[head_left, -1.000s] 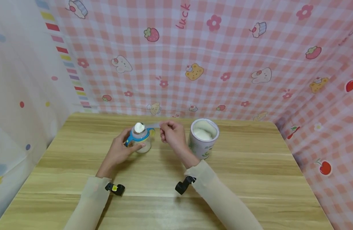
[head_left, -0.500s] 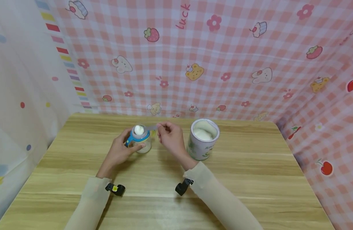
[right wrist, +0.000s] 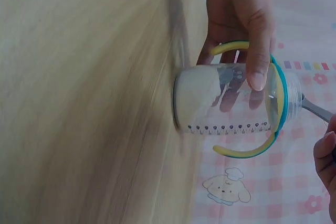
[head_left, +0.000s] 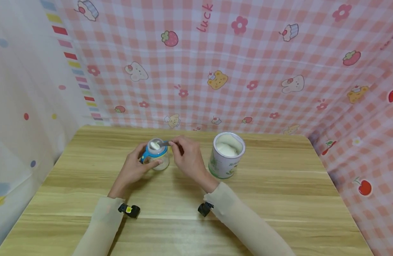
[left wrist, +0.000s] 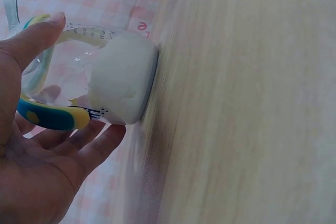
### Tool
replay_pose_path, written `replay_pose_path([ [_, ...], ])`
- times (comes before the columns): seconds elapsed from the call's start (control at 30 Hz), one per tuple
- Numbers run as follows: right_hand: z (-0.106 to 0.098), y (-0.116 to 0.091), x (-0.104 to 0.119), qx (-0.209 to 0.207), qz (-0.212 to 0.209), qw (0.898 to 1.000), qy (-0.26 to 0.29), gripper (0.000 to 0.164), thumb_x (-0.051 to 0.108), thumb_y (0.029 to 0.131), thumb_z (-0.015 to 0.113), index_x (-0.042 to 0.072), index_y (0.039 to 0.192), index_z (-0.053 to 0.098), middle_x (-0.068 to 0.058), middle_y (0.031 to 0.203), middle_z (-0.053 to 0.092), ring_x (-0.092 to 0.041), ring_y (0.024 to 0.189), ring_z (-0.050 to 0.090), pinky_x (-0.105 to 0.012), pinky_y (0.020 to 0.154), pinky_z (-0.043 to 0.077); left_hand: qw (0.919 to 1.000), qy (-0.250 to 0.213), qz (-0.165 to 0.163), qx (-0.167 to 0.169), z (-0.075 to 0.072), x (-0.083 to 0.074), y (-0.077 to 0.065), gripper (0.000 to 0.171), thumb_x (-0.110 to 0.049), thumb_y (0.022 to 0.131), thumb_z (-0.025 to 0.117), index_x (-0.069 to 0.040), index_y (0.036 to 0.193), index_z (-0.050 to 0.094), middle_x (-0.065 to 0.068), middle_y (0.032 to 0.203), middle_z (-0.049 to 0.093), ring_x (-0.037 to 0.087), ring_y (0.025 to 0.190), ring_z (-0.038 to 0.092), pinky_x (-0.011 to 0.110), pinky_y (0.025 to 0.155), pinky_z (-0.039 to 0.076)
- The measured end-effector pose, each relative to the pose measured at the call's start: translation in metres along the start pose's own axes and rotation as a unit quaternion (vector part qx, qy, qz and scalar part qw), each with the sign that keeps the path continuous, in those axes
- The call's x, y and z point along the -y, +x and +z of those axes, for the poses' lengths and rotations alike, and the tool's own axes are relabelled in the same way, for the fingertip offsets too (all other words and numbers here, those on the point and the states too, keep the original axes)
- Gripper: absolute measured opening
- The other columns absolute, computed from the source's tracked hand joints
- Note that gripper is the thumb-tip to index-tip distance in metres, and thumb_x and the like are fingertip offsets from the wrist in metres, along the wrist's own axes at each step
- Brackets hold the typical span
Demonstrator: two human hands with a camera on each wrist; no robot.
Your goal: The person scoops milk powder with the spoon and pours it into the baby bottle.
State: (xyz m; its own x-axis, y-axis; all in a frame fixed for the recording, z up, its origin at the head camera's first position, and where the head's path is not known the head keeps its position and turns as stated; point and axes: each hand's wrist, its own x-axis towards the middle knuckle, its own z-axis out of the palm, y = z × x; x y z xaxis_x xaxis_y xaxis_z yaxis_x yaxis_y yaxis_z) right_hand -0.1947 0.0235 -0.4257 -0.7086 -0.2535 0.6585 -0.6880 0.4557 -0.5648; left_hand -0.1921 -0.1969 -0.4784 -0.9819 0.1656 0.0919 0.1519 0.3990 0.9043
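A clear baby bottle (right wrist: 247,98) with blue and yellow handles stands upright on the table, its lower part filled with white powder (right wrist: 195,95). My left hand (head_left: 135,161) grips it round the side, thumb in front and fingers behind. My right hand (head_left: 187,153) pinches the handle of a spoon (right wrist: 315,109) just right of the bottle's mouth. In the head view the spoon's bowl sits tilted in the bottle's open mouth, with white powder showing there. To the right of my right hand, an open tin (head_left: 224,165) holds more white powder.
A wooden table (head_left: 171,227) lies under both arms. Behind it hangs a pink checked cloth (head_left: 196,71) with cartoon prints, and a white dotted cloth (head_left: 27,92) hangs at the left. Small black cameras (head_left: 129,210) are worn on both wrists.
My right hand has moved left and turned, lowering the heaped spoon from above the bottle into its mouth and tipping it; less powder shows. My left hand and the tin stay put.
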Motion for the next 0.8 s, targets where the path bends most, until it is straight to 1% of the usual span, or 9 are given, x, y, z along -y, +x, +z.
replay_pose_path([
  [0.07, 0.0, -0.001, -0.001, 0.001, -0.025, 1.0, -0.01, 0.016, 0.011, 0.103, 0.061, 0.001, 0.096, 0.071, -0.006, 0.079, 0.067, -0.007, 0.06, 0.05, -0.013, 0.051, 0.039, 1.0, 0.0, 0.002, -0.002, 0.0, 0.001, 0.0, 0.073, -0.03, 0.088, 0.083, -0.017, 0.15, 0.046, 0.012, 0.147, 0.057, 0.034, 0.142, 0.049, 0.06, 0.115, 0.043],
  [0.27, -0.004, -0.002, -0.001, 0.015, -0.089, 0.995, -0.048, 0.013, 0.009, 0.103, 0.061, 0.001, 0.099, 0.071, -0.008, 0.088, 0.069, -0.01, 0.068, 0.056, -0.014, 0.058, 0.046, 1.0, 0.002, -0.004, -0.001, -0.001, 0.0, -0.001, 0.074, -0.036, 0.087, 0.083, -0.019, 0.149, 0.046, 0.01, 0.147, 0.057, 0.033, 0.143, 0.048, 0.06, 0.117, 0.042],
  [0.37, -0.005, -0.003, 0.0, 0.027, -0.108, 0.992, -0.06, 0.014, 0.009, 0.103, 0.06, 0.001, 0.099, 0.07, -0.008, 0.088, 0.067, -0.01, 0.067, 0.056, -0.014, 0.058, 0.046, 1.0, 0.0, -0.005, 0.001, -0.001, 0.001, -0.001, 0.074, -0.036, 0.087, 0.083, -0.02, 0.149, 0.046, 0.01, 0.148, 0.056, 0.034, 0.144, 0.047, 0.06, 0.118, 0.041],
  [0.5, -0.007, -0.003, 0.0, 0.047, -0.129, 0.988, -0.075, 0.011, 0.007, 0.103, 0.06, 0.002, 0.102, 0.069, -0.007, 0.088, 0.064, -0.01, 0.066, 0.055, -0.013, 0.058, 0.046, 1.0, -0.001, -0.002, 0.002, -0.001, 0.002, 0.0, 0.074, -0.034, 0.088, 0.083, -0.019, 0.15, 0.045, 0.011, 0.149, 0.055, 0.035, 0.144, 0.046, 0.061, 0.118, 0.041],
  [0.57, -0.008, -0.004, 0.0, 0.057, -0.144, 0.984, -0.092, 0.009, 0.006, 0.103, 0.06, 0.002, 0.103, 0.068, -0.006, 0.088, 0.063, -0.009, 0.064, 0.054, -0.013, 0.057, 0.046, 1.0, -0.001, -0.002, 0.002, -0.001, 0.002, 0.0, 0.074, -0.034, 0.088, 0.083, -0.019, 0.149, 0.046, 0.012, 0.148, 0.056, 0.036, 0.144, 0.047, 0.061, 0.117, 0.041],
  [0.63, -0.009, -0.004, 0.001, 0.063, -0.164, 0.978, -0.116, 0.008, 0.006, 0.103, 0.06, 0.003, 0.103, 0.067, -0.005, 0.087, 0.061, -0.008, 0.063, 0.052, -0.012, 0.056, 0.044, 1.0, -0.001, -0.003, 0.003, -0.001, 0.002, 0.0, 0.074, -0.035, 0.088, 0.083, -0.019, 0.15, 0.046, 0.012, 0.148, 0.056, 0.035, 0.143, 0.047, 0.061, 0.116, 0.042],
  [0.73, -0.011, -0.004, 0.002, 0.07, -0.192, 0.968, -0.145, 0.006, 0.006, 0.103, 0.059, 0.004, 0.101, 0.064, -0.003, 0.083, 0.057, -0.007, 0.06, 0.048, -0.012, 0.053, 0.041, 1.0, -0.003, -0.008, 0.001, -0.001, 0.002, 0.0, 0.073, -0.038, 0.087, 0.083, -0.022, 0.148, 0.047, 0.01, 0.146, 0.057, 0.033, 0.141, 0.049, 0.058, 0.115, 0.045],
  [0.8, -0.011, -0.004, 0.003, 0.075, -0.206, 0.962, -0.162, 0.005, 0.006, 0.103, 0.059, 0.004, 0.101, 0.063, -0.003, 0.081, 0.056, -0.008, 0.06, 0.046, -0.013, 0.053, 0.041, 1.0, -0.003, -0.009, 0.0, -0.001, 0.002, -0.001, 0.072, -0.039, 0.087, 0.083, -0.024, 0.148, 0.047, 0.008, 0.144, 0.058, 0.031, 0.138, 0.051, 0.055, 0.112, 0.047],
])
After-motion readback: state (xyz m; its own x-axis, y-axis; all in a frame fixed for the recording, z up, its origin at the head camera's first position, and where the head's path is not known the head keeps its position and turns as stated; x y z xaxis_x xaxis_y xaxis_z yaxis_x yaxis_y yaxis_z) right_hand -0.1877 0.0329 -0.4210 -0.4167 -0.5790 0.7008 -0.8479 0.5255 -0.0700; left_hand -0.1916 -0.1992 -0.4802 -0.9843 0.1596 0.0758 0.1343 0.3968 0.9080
